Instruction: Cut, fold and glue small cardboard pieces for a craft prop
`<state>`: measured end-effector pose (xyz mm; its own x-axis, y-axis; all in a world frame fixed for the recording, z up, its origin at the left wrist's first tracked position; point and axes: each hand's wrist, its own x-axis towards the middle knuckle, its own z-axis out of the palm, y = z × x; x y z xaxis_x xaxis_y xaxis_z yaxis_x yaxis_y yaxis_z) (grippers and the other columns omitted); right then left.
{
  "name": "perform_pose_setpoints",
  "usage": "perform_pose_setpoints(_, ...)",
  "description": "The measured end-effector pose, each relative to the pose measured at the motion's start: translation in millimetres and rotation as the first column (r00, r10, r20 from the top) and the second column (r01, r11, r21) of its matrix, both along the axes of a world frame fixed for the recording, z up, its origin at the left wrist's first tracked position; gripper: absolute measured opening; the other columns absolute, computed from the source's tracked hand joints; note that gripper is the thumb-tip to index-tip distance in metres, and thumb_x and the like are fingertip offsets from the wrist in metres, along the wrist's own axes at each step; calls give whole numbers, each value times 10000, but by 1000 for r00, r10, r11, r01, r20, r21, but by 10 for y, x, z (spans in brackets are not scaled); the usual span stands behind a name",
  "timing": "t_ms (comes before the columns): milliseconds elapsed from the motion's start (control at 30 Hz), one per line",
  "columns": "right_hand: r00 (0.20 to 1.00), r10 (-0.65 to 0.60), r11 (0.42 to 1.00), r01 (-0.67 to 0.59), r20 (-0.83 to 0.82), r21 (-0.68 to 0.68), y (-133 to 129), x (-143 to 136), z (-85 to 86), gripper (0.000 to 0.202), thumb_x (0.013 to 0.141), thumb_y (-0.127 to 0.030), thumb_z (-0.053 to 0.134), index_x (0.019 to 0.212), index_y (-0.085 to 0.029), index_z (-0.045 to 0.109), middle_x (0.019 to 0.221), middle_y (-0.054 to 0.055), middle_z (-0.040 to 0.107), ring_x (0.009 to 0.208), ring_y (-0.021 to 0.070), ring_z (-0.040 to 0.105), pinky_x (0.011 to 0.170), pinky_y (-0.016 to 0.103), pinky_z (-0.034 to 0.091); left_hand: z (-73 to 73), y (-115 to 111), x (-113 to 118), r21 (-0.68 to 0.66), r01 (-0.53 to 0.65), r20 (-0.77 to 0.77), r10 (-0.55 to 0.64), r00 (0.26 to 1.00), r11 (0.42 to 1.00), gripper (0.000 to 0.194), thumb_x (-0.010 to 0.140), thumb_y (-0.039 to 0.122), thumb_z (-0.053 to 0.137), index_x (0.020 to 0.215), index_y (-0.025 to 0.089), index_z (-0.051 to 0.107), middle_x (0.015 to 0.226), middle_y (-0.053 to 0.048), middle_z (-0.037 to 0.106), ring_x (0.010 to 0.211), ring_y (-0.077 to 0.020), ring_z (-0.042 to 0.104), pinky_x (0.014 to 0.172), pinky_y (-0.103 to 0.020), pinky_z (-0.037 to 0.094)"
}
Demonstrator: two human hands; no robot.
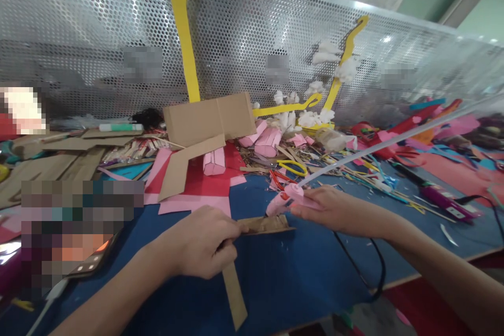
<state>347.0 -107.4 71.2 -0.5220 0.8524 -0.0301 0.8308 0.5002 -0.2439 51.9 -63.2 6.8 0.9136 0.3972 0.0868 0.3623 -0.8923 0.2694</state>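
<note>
In the head view my left hand point(208, 241) is closed on the left end of a small folded cardboard piece point(268, 226) lying on the blue table. A narrow cardboard strip point(235, 294) extends down from under that hand. My right hand point(323, 210) is wrapped round a pink glue gun point(289, 197), its nozzle pointing down at the cardboard piece's upper side. A long clear glue stick point(354, 153) sticks out of the back of the gun toward the upper right.
Bent cardboard point(210, 121) stands on red and pink paper behind my hands. Yellow-handled scissors point(293, 168) and scraps lie beyond the gun. A purple tool point(449, 202) is at the right, and a black cable point(381, 268) hangs below my right forearm. Perforated metal point(244, 26) rises behind.
</note>
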Motion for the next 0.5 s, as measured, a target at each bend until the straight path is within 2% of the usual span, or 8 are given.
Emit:
perform_pose_setpoints(167, 1000, 16, 1000, -16, 19, -25, -5, -9, 8, 355, 1050, -384, 398, 1197, -299, 710, 908, 20, 762, 786, 210, 695, 743, 266, 507, 14, 1, 12, 4, -14, -7, 14, 1000, 1000, 114, 754, 153, 481, 654, 198, 451, 632, -41, 621, 540, -182, 521, 525, -323, 271)
perform_pose_setpoints(300, 998, -42, 999, 43, 44, -13, 5, 11, -29, 373, 1042, -420, 413, 1147, -254, 730, 829, 43, 747, 724, 209, 674, 698, 261, 492, 30, 0, 15, 7, -22, -26, 22, 999, 1000, 123, 748, 155, 483, 650, 201, 423, 628, -36, 614, 542, -183, 517, 522, -324, 262)
perform_pose_setpoints(500, 999, 9, 1000, -9, 42, 2, 15, 50, -72, 411, 1050, -439, 386, 1117, -231, 733, 761, 26, 699, 628, 170, 617, 628, 244, 441, 15, -5, 3, -1, -21, -18, 21, 1000, 1000, 135, 748, 158, 484, 655, 203, 397, 629, -28, 600, 536, -177, 498, 523, -329, 251)
